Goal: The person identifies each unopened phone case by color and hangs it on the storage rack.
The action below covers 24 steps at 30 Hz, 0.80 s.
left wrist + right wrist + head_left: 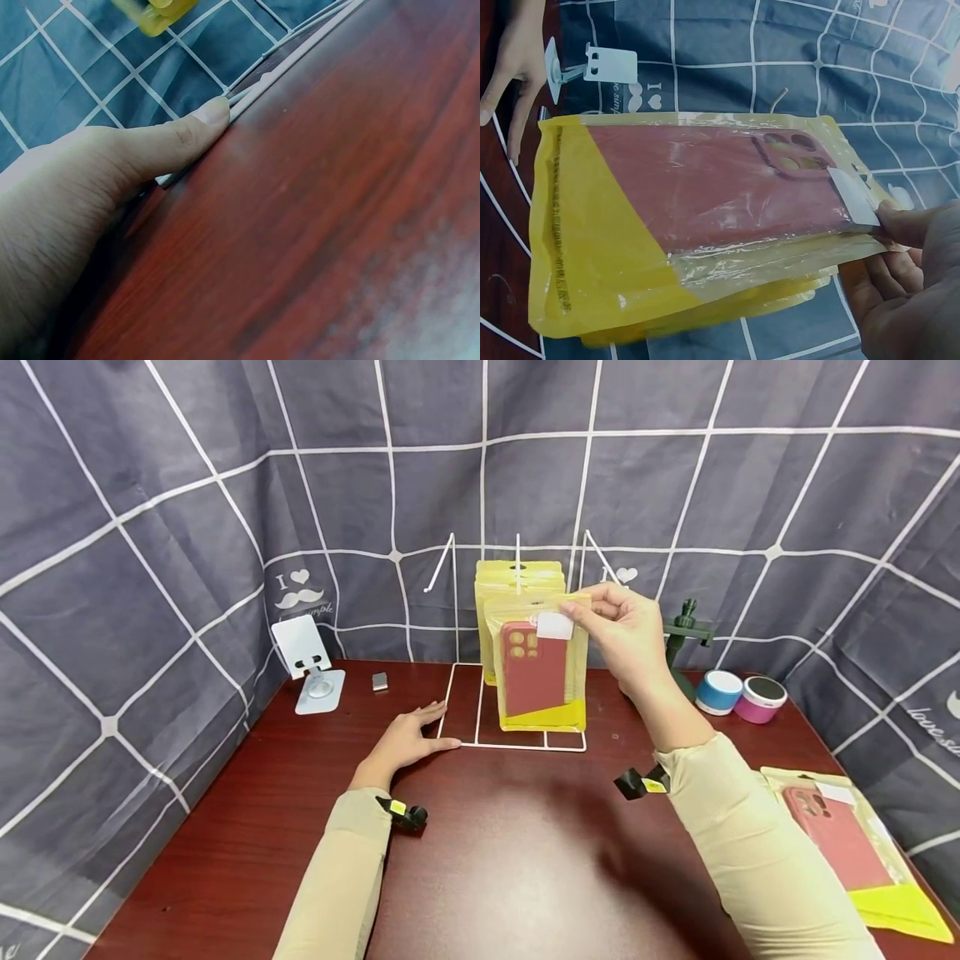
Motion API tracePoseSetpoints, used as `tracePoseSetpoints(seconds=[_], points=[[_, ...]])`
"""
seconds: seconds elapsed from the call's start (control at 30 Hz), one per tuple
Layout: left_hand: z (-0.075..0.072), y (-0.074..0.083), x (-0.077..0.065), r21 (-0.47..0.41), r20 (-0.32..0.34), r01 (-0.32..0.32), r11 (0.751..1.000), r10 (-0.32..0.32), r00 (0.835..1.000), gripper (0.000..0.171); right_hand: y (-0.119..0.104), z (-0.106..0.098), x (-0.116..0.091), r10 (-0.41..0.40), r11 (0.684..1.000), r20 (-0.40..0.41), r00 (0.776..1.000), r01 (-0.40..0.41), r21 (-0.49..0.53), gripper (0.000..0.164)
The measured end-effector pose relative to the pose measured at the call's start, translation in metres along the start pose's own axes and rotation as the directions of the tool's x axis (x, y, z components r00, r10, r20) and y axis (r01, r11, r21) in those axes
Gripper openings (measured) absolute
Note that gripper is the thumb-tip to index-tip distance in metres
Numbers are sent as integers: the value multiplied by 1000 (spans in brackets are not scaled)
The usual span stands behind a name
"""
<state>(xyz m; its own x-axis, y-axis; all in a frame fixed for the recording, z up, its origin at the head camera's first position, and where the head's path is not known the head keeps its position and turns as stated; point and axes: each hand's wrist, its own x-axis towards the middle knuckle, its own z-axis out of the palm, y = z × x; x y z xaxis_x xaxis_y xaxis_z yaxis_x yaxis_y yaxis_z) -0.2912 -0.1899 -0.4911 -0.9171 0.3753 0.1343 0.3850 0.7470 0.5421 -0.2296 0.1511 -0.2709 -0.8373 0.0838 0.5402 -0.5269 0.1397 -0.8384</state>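
Observation:
My right hand pinches the upper right corner of a packaged phone case, a red case in a clear and yellow pouch with a white label. Behind it, more yellow pouches hang on the middle hook of a white wire display rack. In the right wrist view the thumb lies on the front of the pouch near its label, fingers behind. My left hand rests at the rack's left base corner, fingers spread, its thumb touching the front base wire.
A white phone stand and a small metallic object stand at the left. Toward the right are a dark green stand, a blue and white round object, a pink one, and another packaged phone case.

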Motion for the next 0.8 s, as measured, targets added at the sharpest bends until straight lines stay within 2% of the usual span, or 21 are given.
tracePoseSetpoints(seconds=[0.1,0.23,0.37,0.47,0.63,0.8], points=[[0,0,0,2,-8,-1,1000,1,1000,94,2,-7,-1,-25,998,-29,999,26,55,17],[0,0,0,7,-11,-1,1000,1,1000,95,9,-27,0,-47,985,-120,992,66,162,10],[0,-1,1,16,-13,-4,1000,5,1000,96,16,-47,3,-29,968,-240,970,87,234,9],[1,-3,0,12,-15,-10,1000,10,1000,96,22,-56,6,-16,968,-303,953,90,234,10],[0,-4,-1,10,-10,-7,1000,7,1000,96,29,-60,10,-11,976,-318,948,80,204,11],[0,-2,-1,9,-10,-10,1000,10,1000,96,31,-61,11,-66,939,-310,949,163,301,12]])
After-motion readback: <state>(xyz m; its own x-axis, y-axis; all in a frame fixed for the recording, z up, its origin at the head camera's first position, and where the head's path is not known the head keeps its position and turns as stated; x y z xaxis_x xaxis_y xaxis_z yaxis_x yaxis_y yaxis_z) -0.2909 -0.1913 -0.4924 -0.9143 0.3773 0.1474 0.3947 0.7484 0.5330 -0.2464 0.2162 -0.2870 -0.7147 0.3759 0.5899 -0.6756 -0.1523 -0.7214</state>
